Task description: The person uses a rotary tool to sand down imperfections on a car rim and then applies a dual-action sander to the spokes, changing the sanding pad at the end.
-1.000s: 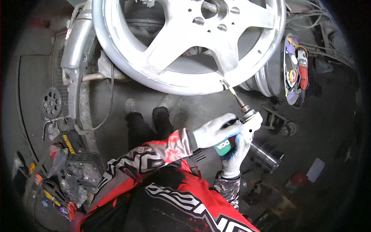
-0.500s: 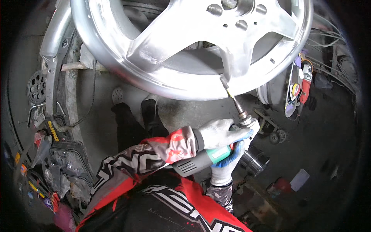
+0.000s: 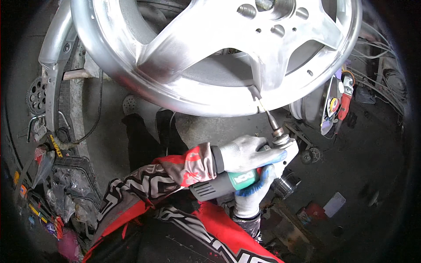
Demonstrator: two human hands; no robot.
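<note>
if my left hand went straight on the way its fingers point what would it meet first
Probably the pale head of the green and grey power tool, just beyond the fingers of your left hand; depth is hard to judge.

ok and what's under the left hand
The power tool: its green middle, dark grey rear and silvery head show past the left hand, with the right hand gripping it too. The part beneath the left palm is covered from view.
</note>
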